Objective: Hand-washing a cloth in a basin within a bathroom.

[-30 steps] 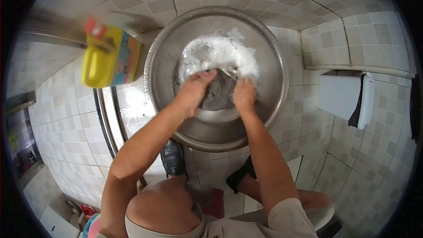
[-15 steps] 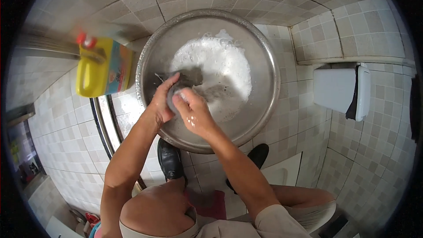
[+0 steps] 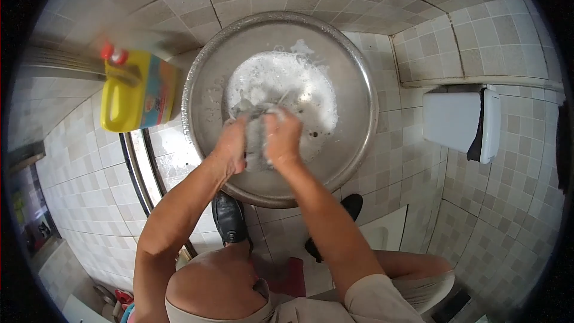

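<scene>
A wide round metal basin (image 3: 353,161) stands on the floor in front of me, with white soap suds (image 3: 281,72) on the water inside. Over its near left part I hold a wet grey cloth (image 3: 256,140), stretched and bunched between my two hands. My left hand (image 3: 231,145) is closed on its left side, and my right hand (image 3: 283,139) grips the right side. Motion blurs the fingers and the cloth, so its exact shape is hard to make out. The cloth's far end hangs by the suds.
Left of the basin stands a yellow jug (image 3: 128,93) with a red cap. A pale grey lidded bin (image 3: 457,119) is at the right wall. My black shoes (image 3: 230,218) are close to the basin's near rim. A metal door track (image 3: 146,170) runs along the left floor.
My hands have drawn apart from a tight bunch, and the right hand has moved right. More of the grey cloth shows between them.
</scene>
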A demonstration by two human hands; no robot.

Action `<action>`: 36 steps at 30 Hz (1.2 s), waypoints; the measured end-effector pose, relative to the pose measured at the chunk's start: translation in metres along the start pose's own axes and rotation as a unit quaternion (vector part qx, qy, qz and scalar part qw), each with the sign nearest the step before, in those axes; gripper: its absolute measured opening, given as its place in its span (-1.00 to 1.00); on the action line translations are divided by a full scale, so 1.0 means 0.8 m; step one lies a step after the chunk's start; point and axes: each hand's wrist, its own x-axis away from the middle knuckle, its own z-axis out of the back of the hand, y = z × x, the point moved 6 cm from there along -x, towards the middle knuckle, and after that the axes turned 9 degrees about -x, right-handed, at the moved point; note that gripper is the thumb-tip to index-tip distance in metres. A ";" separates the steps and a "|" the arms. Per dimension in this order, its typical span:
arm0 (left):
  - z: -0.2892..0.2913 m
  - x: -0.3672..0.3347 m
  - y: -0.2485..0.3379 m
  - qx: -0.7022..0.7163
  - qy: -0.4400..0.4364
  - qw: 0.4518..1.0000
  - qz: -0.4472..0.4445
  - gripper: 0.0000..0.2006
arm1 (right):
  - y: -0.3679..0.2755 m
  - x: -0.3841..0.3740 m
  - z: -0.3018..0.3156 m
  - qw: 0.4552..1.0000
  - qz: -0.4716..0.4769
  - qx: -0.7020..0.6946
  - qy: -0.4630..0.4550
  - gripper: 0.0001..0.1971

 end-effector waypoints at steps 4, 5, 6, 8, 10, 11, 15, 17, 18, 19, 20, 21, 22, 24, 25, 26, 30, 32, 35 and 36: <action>-0.058 0.069 0.059 -0.267 0.013 0.960 -0.086 -0.62 | 0.094 -0.016 0.038 0.957 0.050 0.284 -0.030 -0.76; -0.047 0.055 0.057 -0.262 0.020 0.961 -0.086 -0.62 | 0.100 -0.020 0.046 0.958 -0.018 0.287 -0.019 -0.72; -0.047 0.031 0.056 -0.255 -0.075 0.952 -0.150 -0.54 | 0.106 -0.019 0.053 0.953 -0.088 0.289 -0.008 -0.66; -0.047 0.010 0.063 -0.244 -0.169 0.931 -0.214 -0.45 | 0.117 -0.023 0.062 0.967 -0.123 0.224 -0.026 -0.60; -0.041 0.004 0.069 -0.253 -0.175 0.923 -0.232 -0.50 | 0.128 -0.030 0.061 0.974 -0.159 0.155 -0.040 -0.53; -0.044 0.008 0.072 -0.245 -0.189 0.921 -0.235 -0.47 | 0.128 -0.042 0.056 0.989 -0.110 0.088 -0.054 -0.49; -0.039 0.023 0.099 -0.200 -0.168 0.897 -0.358 -0.51 | 0.128 -0.080 0.035 0.992 0.007 0.093 -0.091 -0.55; -0.009 0.028 0.111 -0.216 -0.086 0.911 -0.341 -0.52 | 0.137 -0.081 0.019 0.970 -0.126 0.154 -0.139 -0.72; 0.008 0.029 0.115 -0.225 -0.010 0.918 -0.326 -0.53 | 0.136 -0.086 0.023 0.971 -0.125 0.150 -0.140 -0.72; 0.021 0.024 0.110 -0.232 0.030 0.925 -0.298 -0.45 | 0.143 -0.091 0.034 0.963 -0.173 0.159 -0.129 -0.70; 0.025 0.020 0.104 -0.233 0.031 0.925 -0.299 -0.45 | 0.150 -0.093 0.046 0.953 -0.220 0.170 -0.116 -0.67; 0.040 0.011 0.086 -0.196 0.056 0.954 -0.219 -0.40 | 0.143 -0.092 0.044 0.954 -0.218 0.167 -0.119 -0.67; 0.054 0.005 0.066 -0.156 0.079 0.975 -0.138 -0.36 | 0.134 -0.090 0.055 0.962 -0.209 0.173 -0.039 -0.67; 0.048 0.004 0.039 -0.160 0.050 0.981 -0.098 -0.30 | 0.140 -0.075 0.066 0.962 -0.203 0.178 0.046 -0.66; 0.030 0.003 0.015 -0.106 0.030 0.994 -0.018 -0.29 | 0.164 -0.068 0.053 0.981 -0.150 0.121 0.008 -0.68; 0.018 0.001 -0.007 -0.053 0.014 0.997 0.061 -0.28 | 0.174 -0.062 0.038 0.993 -0.095 0.061 -0.034 -0.69; 0.031 -0.009 -0.030 0.015 0.022 0.996 0.089 -0.28 | 0.085 0.006 -0.037 0.953 -0.186 -0.133 -0.199 -0.71; 0.029 -0.022 -0.004 0.081 -0.116 0.990 0.016 -0.31 | 0.006 0.037 -0.043 0.957 -0.081 -0.199 -0.193 -0.75; 0.036 -0.024 0.017 0.112 -0.163 0.980 0.009 -0.40 | -0.046 0.068 -0.055 0.969 -0.040 -0.190 -0.152 -0.78; 0.032 -0.024 0.019 0.108 -0.166 0.980 0.001 -0.43 | -0.051 0.073 -0.052 0.969 -0.063 -0.190 -0.144 -0.77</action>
